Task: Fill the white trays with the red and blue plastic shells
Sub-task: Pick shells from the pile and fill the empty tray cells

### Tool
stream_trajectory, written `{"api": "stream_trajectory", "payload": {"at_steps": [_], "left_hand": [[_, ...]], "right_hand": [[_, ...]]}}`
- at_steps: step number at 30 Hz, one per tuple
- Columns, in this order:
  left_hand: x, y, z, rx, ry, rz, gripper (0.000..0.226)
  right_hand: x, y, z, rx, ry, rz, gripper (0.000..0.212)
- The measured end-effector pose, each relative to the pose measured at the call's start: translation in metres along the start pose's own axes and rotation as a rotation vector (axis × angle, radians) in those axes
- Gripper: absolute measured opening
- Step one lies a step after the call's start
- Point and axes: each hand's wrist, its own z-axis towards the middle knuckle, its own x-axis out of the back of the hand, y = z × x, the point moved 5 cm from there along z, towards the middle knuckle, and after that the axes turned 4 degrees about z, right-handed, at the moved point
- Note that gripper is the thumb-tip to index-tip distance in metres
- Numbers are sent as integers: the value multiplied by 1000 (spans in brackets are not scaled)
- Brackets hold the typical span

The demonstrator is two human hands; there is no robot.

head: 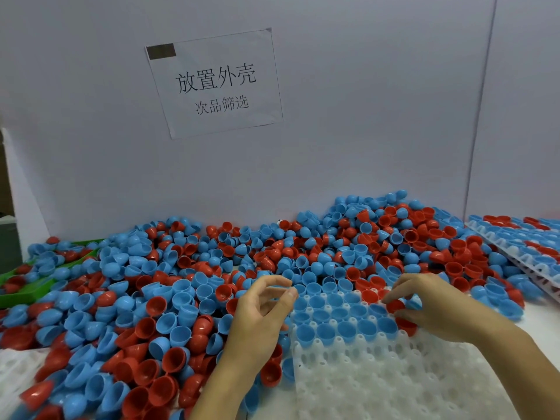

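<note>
Two hands work over a white tray (378,374) that lies on the bench (539,322) in the near right of the view, its far rows filled mostly with blue shells (347,328) set open side up and its near rows of round wells bare. The left hand (257,316) hovers at the tray's left edge, above the loose shells, with its thumb and fingers curled toward each other; whether it pinches anything between them cannot be told. The right hand (430,304) rests at the tray's far right part, its fingertips pinching a red shell (395,306) just above the filled rows, with another red shell (406,324) under the palm at the tray's edge. Behind and to the left of the tray a deep heap of loose red and blue shells (181,283) covers the bench up to the grey-white wall (363,116). A second white tray (521,253), tilted and already filled with shells, lies at the far right. A green bin (18,294) at the left edge is half buried in shells. Part of another white tray (15,371) shows at the near left corner. A paper sign (216,83) with printed Chinese characters is taped to the wall.
</note>
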Motion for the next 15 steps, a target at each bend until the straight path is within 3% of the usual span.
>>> {"api": "stream_trajectory", "payload": {"at_steps": [8, 12, 15], "left_hand": [[0, 0, -1, -9, 2, 32, 9], [0, 0, -1, -20, 11, 72, 8], [-1, 0, -1, -37, 12, 90, 7]], "right_hand": [[2, 2, -2, -24, 18, 23, 37], [11, 11, 0, -78, 113, 6, 27], [6, 15, 2, -95, 71, -28, 22]]}}
